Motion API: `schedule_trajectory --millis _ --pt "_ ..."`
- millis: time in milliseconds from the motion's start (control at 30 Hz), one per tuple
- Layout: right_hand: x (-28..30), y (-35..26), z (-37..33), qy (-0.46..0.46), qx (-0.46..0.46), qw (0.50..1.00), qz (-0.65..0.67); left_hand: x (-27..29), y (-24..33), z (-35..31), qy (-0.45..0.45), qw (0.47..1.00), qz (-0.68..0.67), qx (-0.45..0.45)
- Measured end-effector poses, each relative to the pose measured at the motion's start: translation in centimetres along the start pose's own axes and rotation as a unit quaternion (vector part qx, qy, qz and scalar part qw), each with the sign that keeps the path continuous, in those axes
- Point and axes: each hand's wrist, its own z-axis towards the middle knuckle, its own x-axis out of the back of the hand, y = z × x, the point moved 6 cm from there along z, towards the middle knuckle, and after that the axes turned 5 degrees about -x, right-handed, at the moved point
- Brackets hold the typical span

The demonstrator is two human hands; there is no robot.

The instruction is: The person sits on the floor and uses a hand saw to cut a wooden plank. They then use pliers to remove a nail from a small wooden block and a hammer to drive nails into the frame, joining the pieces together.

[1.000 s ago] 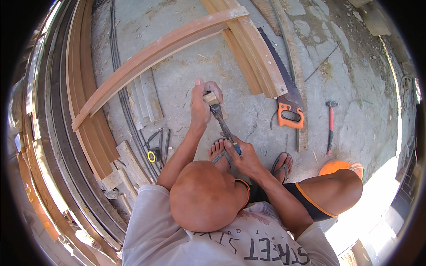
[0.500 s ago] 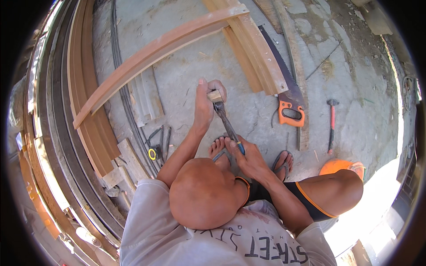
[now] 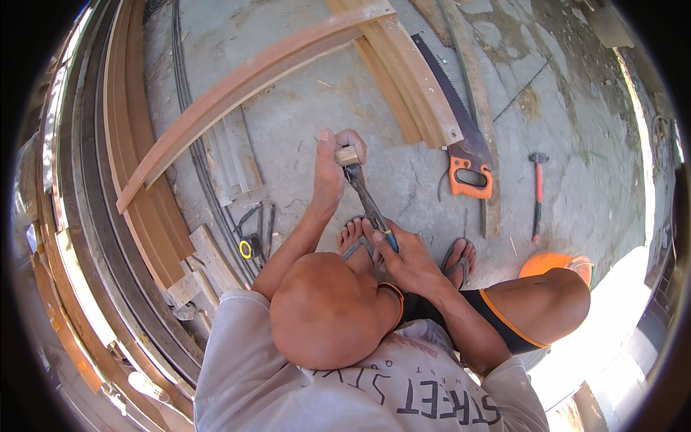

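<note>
My left hand (image 3: pixel 331 173) is closed, thumb up, beside a small pale wooden block (image 3: pixel 347 155), its fingers curled around the far side. Against the block's near side rests the end of a long dark tool (image 3: pixel 368 203) with a blue-and-yellow part at its near end; its exact kind is unclear. My right hand (image 3: pixel 409 258) grips that near end, low between my knees. Both hands are above the concrete floor, in front of my bent left knee.
A wooden frame (image 3: pixel 252 68) lies ahead, its boards spanning left to right. To the right are a handsaw (image 3: pixel 470 178) with an orange handle, a hammer (image 3: pixel 538 194) and an orange object (image 3: pixel 551 265). A tape measure (image 3: pixel 247 249) lies left, near stacked planks (image 3: pixel 93 165).
My hands keep the same grip on the block and the tool, with hardly any movement. The view has shifted slightly.
</note>
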Motion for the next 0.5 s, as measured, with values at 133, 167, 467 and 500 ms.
schedule_trajectory --millis 133,167,467,500 --pt "-0.6 -0.4 1.1 0.030 0.051 0.998 0.025 -0.2 0.3 0.5 -0.001 1.000 0.017 0.004" --pt "-0.9 0.0 1.5 0.026 0.057 0.997 0.039 -0.1 0.4 0.5 -0.004 1.000 0.021 0.005" --pt "-1.6 0.9 1.3 -0.015 0.040 0.996 0.073 0.0 0.0 -0.7 -0.007 1.000 0.011 0.005" --pt "-1.5 1.4 1.3 -0.012 0.038 0.997 0.063 0.0 0.0 -0.6 -0.008 1.000 0.016 0.003"
